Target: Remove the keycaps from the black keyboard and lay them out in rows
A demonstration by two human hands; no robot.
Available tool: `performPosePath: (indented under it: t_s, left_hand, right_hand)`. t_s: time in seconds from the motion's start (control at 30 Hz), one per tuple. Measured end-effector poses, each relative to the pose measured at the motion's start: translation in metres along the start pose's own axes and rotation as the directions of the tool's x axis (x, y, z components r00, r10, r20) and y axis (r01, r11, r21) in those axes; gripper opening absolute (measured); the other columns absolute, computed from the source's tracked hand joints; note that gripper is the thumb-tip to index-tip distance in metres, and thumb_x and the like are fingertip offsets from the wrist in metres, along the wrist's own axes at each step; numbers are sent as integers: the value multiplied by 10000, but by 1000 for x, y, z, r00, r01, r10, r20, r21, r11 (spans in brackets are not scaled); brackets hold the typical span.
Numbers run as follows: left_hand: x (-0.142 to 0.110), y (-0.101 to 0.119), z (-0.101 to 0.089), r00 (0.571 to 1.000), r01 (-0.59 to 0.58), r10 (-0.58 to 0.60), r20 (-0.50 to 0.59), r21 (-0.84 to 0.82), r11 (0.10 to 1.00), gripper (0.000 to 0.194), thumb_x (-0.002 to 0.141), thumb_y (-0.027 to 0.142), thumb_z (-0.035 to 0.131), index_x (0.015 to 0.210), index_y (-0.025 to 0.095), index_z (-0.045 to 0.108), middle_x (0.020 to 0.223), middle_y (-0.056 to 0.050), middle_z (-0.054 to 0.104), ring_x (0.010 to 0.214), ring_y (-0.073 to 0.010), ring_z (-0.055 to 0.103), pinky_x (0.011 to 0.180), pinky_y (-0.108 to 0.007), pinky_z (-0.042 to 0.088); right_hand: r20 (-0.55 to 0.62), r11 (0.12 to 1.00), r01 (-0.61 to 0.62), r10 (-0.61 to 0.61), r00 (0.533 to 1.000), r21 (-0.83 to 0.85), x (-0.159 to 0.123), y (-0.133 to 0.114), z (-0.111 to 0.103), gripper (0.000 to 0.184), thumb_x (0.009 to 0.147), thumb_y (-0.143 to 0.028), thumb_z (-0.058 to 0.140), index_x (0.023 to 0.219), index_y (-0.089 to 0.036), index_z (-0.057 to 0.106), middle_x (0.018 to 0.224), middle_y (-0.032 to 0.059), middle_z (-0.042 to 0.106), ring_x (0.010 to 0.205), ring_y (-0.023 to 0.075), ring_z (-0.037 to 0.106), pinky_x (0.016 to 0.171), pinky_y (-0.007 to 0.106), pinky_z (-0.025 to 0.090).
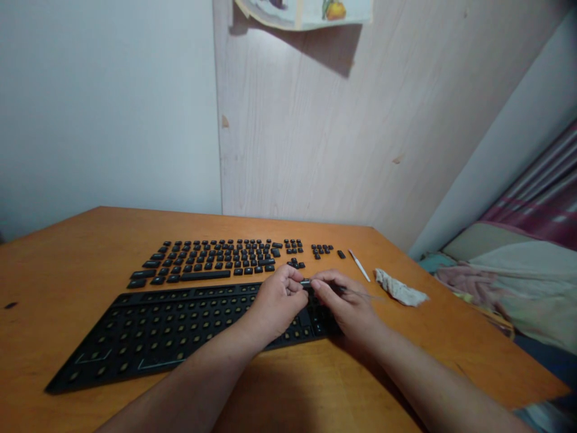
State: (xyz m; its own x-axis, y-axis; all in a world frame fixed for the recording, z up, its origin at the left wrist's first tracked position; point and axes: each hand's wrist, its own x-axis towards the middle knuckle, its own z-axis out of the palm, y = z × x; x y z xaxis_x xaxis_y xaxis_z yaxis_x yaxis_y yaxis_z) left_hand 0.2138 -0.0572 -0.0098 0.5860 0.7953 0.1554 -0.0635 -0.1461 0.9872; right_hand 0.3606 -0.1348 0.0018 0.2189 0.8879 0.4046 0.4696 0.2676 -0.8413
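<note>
A black keyboard base [148, 331] with its keycaps off lies on the wooden table [81, 240]. Behind it the removed black keycaps [211, 261] are laid out in rows. My left hand [277, 300] is closed above the right end of the base, its fingertips pinching a small dark keycap [306, 282]. My right hand [345, 300] is closed as well, touching the same keycap and gripping a thin metal tool [360, 293] that points right.
A white stick [359, 265] and a crumpled cloth [399, 288] lie right of the keycaps. The table's right edge borders a bed with blankets [505, 276]. A wood panel wall [315, 132] stands behind the table.
</note>
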Motion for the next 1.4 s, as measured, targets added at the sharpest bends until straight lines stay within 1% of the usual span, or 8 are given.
performPosePath:
  t_s: [0.1, 0.2, 0.4, 0.57, 0.83, 1.0, 1.2, 1.4]
  left_hand:
    - [0, 1, -1, 1000, 2, -2, -2, 5, 1000, 198, 764, 200, 619, 923, 186, 502, 658, 60, 532, 589, -100, 496, 567, -225, 364]
    - [-1, 2, -3, 1000, 2, -3, -11, -21, 1000, 204, 780, 207, 617, 952, 182, 509, 693, 50, 559, 624, -106, 520, 606, -233, 385]
    - [-1, 6, -6, 1000, 23, -23, -20, -36, 999, 197, 798, 223, 621, 964, 179, 525, 736, 34, 597, 672, -113, 545, 663, -243, 414]
    - [-1, 7, -6, 1000, 16, -17, -15, -39, 999, 189, 785, 203, 612, 949, 176, 523, 707, 42, 587, 660, -109, 543, 648, -233, 408]
    - [1, 5, -4, 1000, -6, 5, -16, -15, 1000, 211, 767, 204, 612, 959, 173, 531, 712, 34, 595, 684, -126, 565, 660, -240, 419]
    - [1, 11, -8, 993, -22, 24, -119, 14, 1000, 250, 782, 300, 640, 973, 168, 548, 750, 6, 627, 720, -155, 588, 675, -258, 426]
    - [4, 10, -16, 979, -16, 27, -203, 57, 998, 246, 783, 363, 647, 922, 166, 597, 762, -6, 630, 726, -162, 588, 689, -267, 434]
    - [6, 6, -19, 980, -6, 21, -199, 73, 997, 240, 786, 373, 635, 908, 169, 596, 735, 6, 612, 709, -157, 566, 685, -264, 424]
  right_hand:
    - [-50, 1000, 4, -4, 999, -4, 0, 1, -2, 236, 918, -397, 588, 1054, -241, 701, 967, 62, 710, 840, 198, 644, 762, 332, 503]
    - [-34, 995, 72, -74, 997, -72, 2, 7, -4, 279, 947, -381, 543, 1162, -254, 668, 1032, 74, 707, 893, 209, 653, 802, 354, 510]
    - [112, 878, 358, -340, 934, -318, 6, 12, -9, 177, 906, -242, 593, 1068, -239, 663, 982, 77, 688, 923, 216, 628, 841, 359, 494]
    - [200, 794, 449, -402, 893, -410, 6, 10, -10, 206, 885, -229, 623, 1090, -229, 638, 946, 72, 662, 886, 214, 598, 780, 345, 486]
    - [233, 741, 443, -378, 896, -505, 6, 10, -13, 157, 912, -258, 594, 1048, -216, 658, 893, 72, 647, 841, 206, 593, 737, 327, 481]
    - [117, 764, 368, -364, 924, -531, 23, 22, -34, 132, 886, -257, 608, 995, -215, 670, 915, 68, 669, 852, 202, 607, 764, 329, 485]
    - [3, 838, 185, -214, 977, -513, 69, 62, -64, 194, 847, -344, 633, 942, -187, 697, 840, 57, 692, 759, 195, 630, 714, 317, 490]
    - [-3, 771, 145, -188, 982, -620, 100, 112, -71, 180, 822, -280, 628, 930, -173, 725, 849, 81, 707, 779, 213, 632, 719, 319, 483]
